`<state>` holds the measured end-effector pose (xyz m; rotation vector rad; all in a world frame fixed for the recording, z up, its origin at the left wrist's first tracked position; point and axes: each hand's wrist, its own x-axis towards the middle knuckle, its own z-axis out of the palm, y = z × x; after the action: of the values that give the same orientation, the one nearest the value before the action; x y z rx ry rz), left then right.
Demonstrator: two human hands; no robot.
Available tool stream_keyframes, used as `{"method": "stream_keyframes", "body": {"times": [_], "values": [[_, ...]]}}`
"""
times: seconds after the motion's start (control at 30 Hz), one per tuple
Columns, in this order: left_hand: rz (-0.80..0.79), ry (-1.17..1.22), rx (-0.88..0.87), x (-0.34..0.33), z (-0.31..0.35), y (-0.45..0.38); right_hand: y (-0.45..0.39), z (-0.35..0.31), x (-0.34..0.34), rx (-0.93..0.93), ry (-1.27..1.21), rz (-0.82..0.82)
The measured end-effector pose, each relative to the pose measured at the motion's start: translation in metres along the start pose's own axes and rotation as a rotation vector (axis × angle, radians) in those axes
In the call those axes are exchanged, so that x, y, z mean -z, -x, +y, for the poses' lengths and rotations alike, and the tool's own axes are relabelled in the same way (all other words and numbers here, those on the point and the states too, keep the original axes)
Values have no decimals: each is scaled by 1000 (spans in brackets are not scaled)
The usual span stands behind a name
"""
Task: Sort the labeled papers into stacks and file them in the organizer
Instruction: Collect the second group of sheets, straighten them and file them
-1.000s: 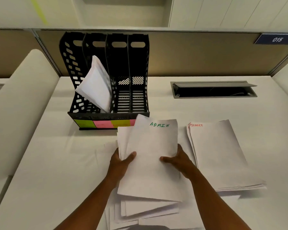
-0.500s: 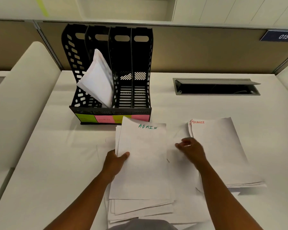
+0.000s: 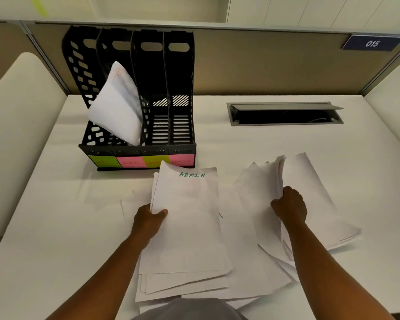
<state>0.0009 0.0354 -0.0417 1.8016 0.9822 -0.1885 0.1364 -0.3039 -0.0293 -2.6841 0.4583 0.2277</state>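
My left hand (image 3: 149, 219) pinches the left edge of the ADMIN stack (image 3: 186, 218), thumb on top and fingers under, which I read as holding that pile square so it won't fan out while the other hand works. My right hand (image 3: 289, 205) is curled round the left edge of the second paper stack (image 3: 310, 192) and lifts that edge, so the sheets bow up off the white desk (image 3: 56, 215) (its label is hidden from here). More loose sheets (image 3: 247, 269) lie between and under both piles.

Now the black file organizer (image 3: 139, 93), standing just behind the ADMIN pile: four slots, with green and pink sticky labels (image 3: 143, 161) along the front. Only the second slot from the left holds anything, a filed bundle of papers (image 3: 118, 105) leaning left; the two right slots look empty.
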Motion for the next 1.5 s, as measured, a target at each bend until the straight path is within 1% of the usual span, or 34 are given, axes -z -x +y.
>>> {"method": "stream_keyframes", "body": {"times": [0.13, 0.23, 0.33, 0.43, 0.53, 0.6, 0.63, 0.67, 0.7, 0.77, 0.8, 0.87, 1.03, 1.13, 1.23, 1.27, 1.4, 1.43, 1.5], "values": [[88, -148, -38, 14, 2, -3, -1, 6, 9, -81, -174, 18], [103, -204, -28, 22, 1, -3, -3, 11, 14, -118, -229, 84], [110, -189, -5, 23, -2, 0, -5, 19, 18, -171, -221, 145], [130, -178, 6, 21, -3, 2, -7, 29, 21, -181, -155, 132], [190, -240, 10, 23, 0, 4, -8, 34, 19, -123, -134, 29], [221, -269, 7, 27, 0, 3, -5, 30, 15, -35, -151, 16], [228, -276, 6, 29, 0, 3, -3, 26, 12, 37, -153, 10], [231, -280, 7, 30, 0, 2, 1, 21, 10, 124, -140, -37], [234, -282, 8, 31, 0, 3, 7, 15, 6, 215, -103, -129], [239, -286, 9, 31, 0, 4, 21, 1, -4, 356, 49, -344], [240, -285, 11, 31, 0, 5, 28, -6, -11, 394, 101, -410], [243, -281, 14, 31, 0, 7, 41, -14, -25, 413, 76, -451], [261, -257, 36, 37, -5, 7, 66, -37, -49, 352, -155, -382], [269, -210, 61, 42, -8, 7, 79, -51, -56, 374, -201, -432], [258, -167, 72, 44, -10, 10, 88, -57, -58, 337, -275, -493], [254, -151, 75, 44, -11, 11, 88, -57, -58, 325, -287, -469], [239, -87, 94, 45, -16, 12, 75, -51, -44, 262, -282, -244], [221, -68, 96, 45, -16, 12, 71, -48, -40, 243, -294, -233], [156, -20, 98, 42, -15, 15, 66, -44, -35, 198, -346, -266]]}}
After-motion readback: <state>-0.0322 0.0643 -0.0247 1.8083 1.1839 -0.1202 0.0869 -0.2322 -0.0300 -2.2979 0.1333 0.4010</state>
